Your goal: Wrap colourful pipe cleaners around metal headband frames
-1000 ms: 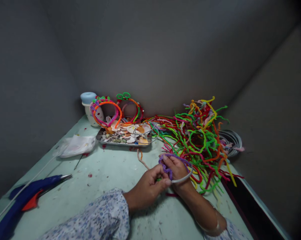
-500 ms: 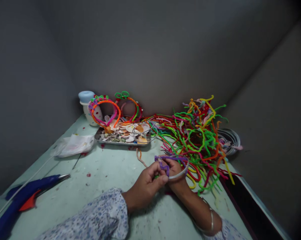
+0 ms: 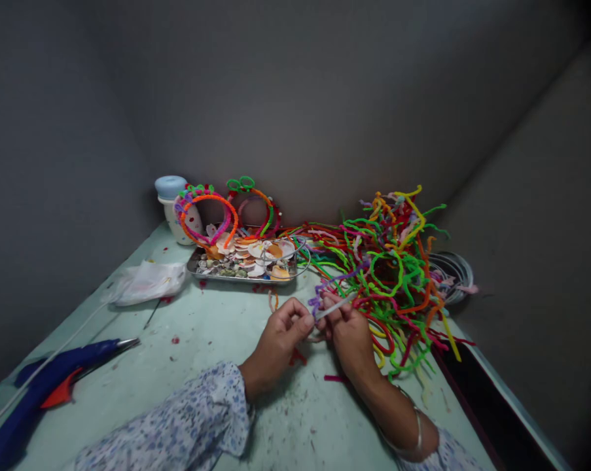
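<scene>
My left hand (image 3: 281, 340) is closed in a pinch at one end of a whitish headband (image 3: 338, 306), where a wavy purple pipe cleaner (image 3: 316, 302) meets it. From there the pipe cleaner rises and runs off toward the upper right, over the heap. My right hand (image 3: 355, 340) is also closed, its fingers around the band just right of the left fingertips. Part of the headband is hidden behind the right hand. Below the hands, short red and magenta pipe cleaner pieces (image 3: 332, 378) lie on the table.
A large tangle of coloured pipe cleaners (image 3: 398, 281) covers the right back, beside a coil of pale bands (image 3: 455, 278). A metal tray (image 3: 241, 280) of shells stands behind, with finished headbands (image 3: 207, 196) and a jar (image 3: 172, 190). At left lie a blue glue gun (image 3: 54, 376) and a plastic bag (image 3: 150, 282).
The headband has turned from a loop on the right to a slanted piece between my hands. My right hand has rolled over, back upward, and the purple pipe cleaner now reaches up and away.
</scene>
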The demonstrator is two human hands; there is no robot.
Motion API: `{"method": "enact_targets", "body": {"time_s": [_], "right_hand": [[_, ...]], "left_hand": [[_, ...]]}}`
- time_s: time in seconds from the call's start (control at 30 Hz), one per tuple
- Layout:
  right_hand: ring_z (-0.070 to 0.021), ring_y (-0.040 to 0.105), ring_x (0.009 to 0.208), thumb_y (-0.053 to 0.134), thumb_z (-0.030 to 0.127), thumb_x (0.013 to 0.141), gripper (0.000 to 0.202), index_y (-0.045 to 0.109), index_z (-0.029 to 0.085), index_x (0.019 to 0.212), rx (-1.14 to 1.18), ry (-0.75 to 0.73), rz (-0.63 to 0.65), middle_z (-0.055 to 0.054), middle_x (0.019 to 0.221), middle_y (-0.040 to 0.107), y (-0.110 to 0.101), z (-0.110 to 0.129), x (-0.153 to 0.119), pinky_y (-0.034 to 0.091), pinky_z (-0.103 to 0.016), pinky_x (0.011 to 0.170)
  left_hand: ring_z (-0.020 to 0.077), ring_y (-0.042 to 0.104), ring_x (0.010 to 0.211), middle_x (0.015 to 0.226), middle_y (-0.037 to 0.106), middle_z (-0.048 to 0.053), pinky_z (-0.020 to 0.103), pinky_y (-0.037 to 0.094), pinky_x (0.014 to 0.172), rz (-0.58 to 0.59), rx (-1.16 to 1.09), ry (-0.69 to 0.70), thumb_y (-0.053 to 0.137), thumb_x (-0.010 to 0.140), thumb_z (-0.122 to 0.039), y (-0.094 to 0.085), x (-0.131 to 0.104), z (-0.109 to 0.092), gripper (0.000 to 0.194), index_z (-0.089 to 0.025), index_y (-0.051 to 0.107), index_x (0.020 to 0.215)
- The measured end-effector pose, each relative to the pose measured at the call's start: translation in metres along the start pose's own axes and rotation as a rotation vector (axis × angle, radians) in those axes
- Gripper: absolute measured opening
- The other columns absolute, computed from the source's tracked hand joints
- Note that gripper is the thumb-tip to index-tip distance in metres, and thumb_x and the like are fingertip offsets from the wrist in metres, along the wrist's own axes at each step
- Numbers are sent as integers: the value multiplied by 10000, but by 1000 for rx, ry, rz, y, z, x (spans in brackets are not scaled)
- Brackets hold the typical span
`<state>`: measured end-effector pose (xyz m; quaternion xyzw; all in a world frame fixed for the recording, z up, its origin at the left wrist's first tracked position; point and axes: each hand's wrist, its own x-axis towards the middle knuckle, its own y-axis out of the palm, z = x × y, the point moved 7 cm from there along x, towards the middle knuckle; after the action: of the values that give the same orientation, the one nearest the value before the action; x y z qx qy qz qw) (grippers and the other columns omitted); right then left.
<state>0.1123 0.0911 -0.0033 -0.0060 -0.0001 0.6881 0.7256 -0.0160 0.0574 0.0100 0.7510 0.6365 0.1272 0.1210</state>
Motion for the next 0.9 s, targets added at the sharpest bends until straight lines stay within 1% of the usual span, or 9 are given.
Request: {"method": "enact_targets", "body": {"time_s": [0.03,0.1,0.17,0.3,0.4,0.47,0.6,0.73,0.9], "right_hand": [[-132,478,437,632,499,795,409,653,157,1018,25,4,-17,32,540,580,-1,-2,-1,375,-234,412],[-135,512,475,649,480,793,371,632,180,1010,61,-39,-34,15,621,614,-2,-1,-5,399,-234,429],[-134,534,525,640,455,814,308,618,199,985,83,-117,-3,2,701,627,0,3,-10,424,-235,465],[-131,522,565,597,412,865,217,621,202,914,52,-217,156,15,668,574,9,12,-19,437,-235,527],[-126,487,553,596,396,868,202,624,197,847,22,-232,208,23,636,539,12,14,-20,413,-233,520],[-127,474,544,608,392,856,199,629,195,840,10,-230,201,22,630,540,12,14,-19,397,-235,506],[-127,463,519,623,390,833,203,623,194,783,-20,-225,172,22,602,543,12,16,-19,378,-240,489],[-130,454,492,626,402,811,222,601,202,718,-32,-199,147,27,557,526,11,18,-20,367,-244,471],[-131,456,482,615,388,809,212,591,206,703,-52,-204,150,30,541,517,10,19,-19,372,-244,468]], "left_hand": [[92,440,612,669,489,-37,207,350,601,-29,-3,14,654,824,-432,-3,2,-2,303,-178,497,770],[80,419,595,663,467,-48,195,348,582,-84,12,39,655,827,-423,-9,4,-6,300,-176,495,766],[76,419,590,670,455,-53,190,364,574,-106,20,51,652,829,-427,-12,6,-7,300,-179,491,775],[90,491,612,700,492,-46,210,422,590,-61,69,45,620,855,-420,-9,6,-4,276,-186,481,807],[98,529,657,733,528,-29,221,445,633,-29,138,77,597,878,-399,-7,5,-4,254,-178,491,812],[102,536,677,748,537,-23,231,457,662,-14,158,90,590,884,-397,-7,5,-3,249,-176,499,814],[116,553,700,763,544,-14,252,465,689,-9,165,68,590,880,-415,-9,5,4,257,-177,509,824],[123,542,714,773,548,-2,251,444,684,-17,189,58,586,880,-425,-12,6,8,262,-179,512,826],[114,490,682,731,525,-13,235,402,645,-30,230,85,603,863,-441,-12,7,6,288,-175,521,793]]}}
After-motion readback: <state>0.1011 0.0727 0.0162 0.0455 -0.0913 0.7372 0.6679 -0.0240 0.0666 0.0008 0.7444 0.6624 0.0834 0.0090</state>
